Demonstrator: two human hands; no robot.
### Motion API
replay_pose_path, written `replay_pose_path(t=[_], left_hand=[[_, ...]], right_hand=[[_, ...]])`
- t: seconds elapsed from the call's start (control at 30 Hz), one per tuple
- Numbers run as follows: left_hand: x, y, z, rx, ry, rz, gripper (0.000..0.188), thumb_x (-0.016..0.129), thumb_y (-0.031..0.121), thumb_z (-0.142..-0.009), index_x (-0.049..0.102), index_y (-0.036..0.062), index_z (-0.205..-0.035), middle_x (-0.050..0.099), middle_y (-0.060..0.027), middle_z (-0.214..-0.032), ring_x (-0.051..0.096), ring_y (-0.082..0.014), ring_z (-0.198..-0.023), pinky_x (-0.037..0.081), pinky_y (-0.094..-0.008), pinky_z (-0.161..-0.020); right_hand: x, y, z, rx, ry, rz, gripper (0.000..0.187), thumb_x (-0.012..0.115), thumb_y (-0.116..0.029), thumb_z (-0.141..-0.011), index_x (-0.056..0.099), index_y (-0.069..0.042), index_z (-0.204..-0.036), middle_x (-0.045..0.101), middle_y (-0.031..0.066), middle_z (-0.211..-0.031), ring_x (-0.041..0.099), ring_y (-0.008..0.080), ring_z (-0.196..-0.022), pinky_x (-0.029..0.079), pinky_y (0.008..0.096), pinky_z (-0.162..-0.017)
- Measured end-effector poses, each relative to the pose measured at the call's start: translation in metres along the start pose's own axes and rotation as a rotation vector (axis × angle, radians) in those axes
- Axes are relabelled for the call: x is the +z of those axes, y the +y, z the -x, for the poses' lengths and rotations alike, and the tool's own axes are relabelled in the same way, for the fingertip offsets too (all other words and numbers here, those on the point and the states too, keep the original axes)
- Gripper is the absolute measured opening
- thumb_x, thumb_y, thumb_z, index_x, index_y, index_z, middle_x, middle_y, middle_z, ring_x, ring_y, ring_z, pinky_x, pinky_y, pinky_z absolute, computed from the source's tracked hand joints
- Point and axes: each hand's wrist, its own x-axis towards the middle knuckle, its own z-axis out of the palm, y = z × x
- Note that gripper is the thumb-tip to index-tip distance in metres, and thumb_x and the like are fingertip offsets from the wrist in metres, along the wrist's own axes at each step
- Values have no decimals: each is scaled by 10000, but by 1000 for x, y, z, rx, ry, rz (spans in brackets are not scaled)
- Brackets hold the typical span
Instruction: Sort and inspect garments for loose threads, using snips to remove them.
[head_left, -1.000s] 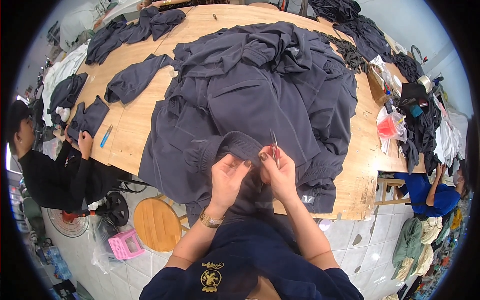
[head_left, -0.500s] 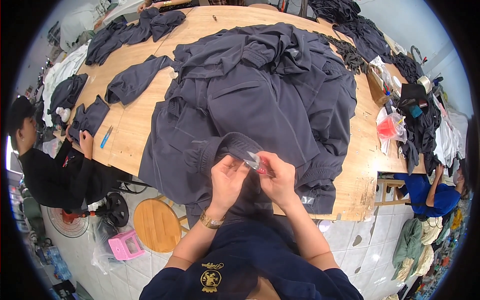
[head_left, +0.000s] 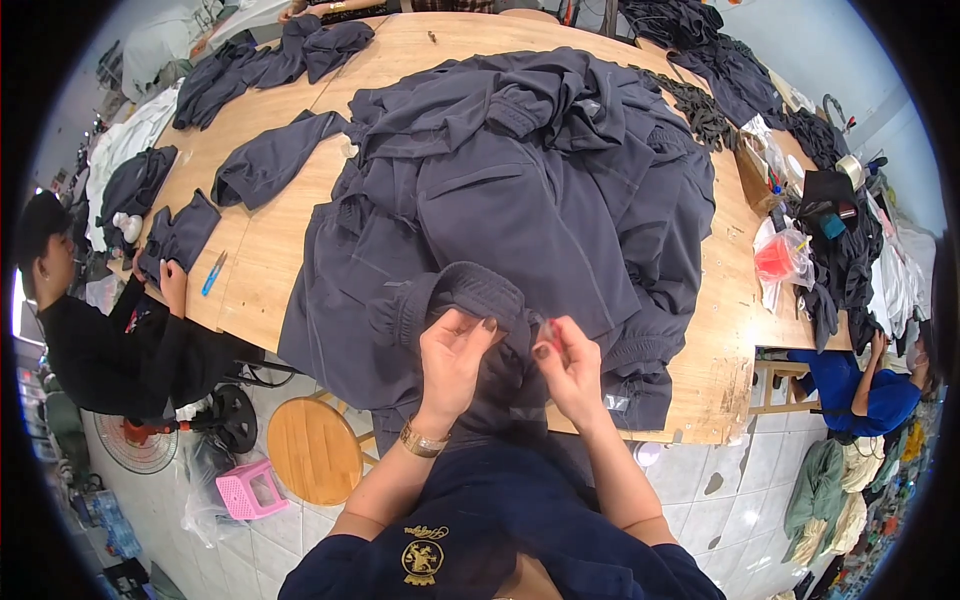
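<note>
A heap of dark grey elastic-waisted garments (head_left: 510, 225) covers the table in front of me. My left hand (head_left: 450, 365) pinches the edge of a gathered elastic band (head_left: 478, 288) on the nearest garment, thumb and fingertips together. Just right of it, my right hand (head_left: 572, 378) is closed around small thread snips (head_left: 552, 334) with red on them. Their blades are blurred and mostly hidden, so I cannot tell whether they touch the cloth. The rest of the held garment hangs down over the table's front edge, toward my lap.
Blue-handled snips (head_left: 213, 275) lie at the left, near a seated co-worker (head_left: 110, 330) handling dark cloth. A wooden stool (head_left: 315, 450) and a pink plastic stool (head_left: 250, 490) stand below. At the right are a bagged red drink (head_left: 778, 258) and another person in blue (head_left: 865, 385).
My right hand has moved slightly right and down, away from the band, turning the snips so their blades no longer show clearly. My left hand keeps its pinch on the band.
</note>
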Motion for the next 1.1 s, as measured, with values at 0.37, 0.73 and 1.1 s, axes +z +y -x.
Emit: replay_pose_path(t=[0.37, 0.73, 1.1], left_hand=[[2, 1, 1, 22, 9, -67, 65, 577, -12, -886, 598, -52, -934, 643, -62, -921, 582, -79, -836, 475, -216, -775], [-1, -2, 6, 52, -26, -134, 94, 581, -23, -881, 597, -64, -964, 644, -65, -941, 575, -77, -849, 457, -207, -774], [6, 4, -7, -58, 5, 96, 122, 554, 3, -904, 599, -52, -1004, 645, -79, -975, 592, -106, -907, 491, -254, -800]], right_hand=[[-1, -8, -4, -178, 5, 515, 234, 706, -207, -787, 556, -34, -735, 520, 106, -574, 531, 262, -482, 402, 326, -469], [-2, -12, -5, -210, -10, 550, 262, 710, -216, -784, 533, -41, -704, 506, 100, -571, 519, 273, -474, 398, 329, -462], [1, 4, -16, 51, 125, -51, 226, 648, -158, -874, 485, -19, -801, 408, -65, -609, 327, 22, -572, 279, 201, -485]])
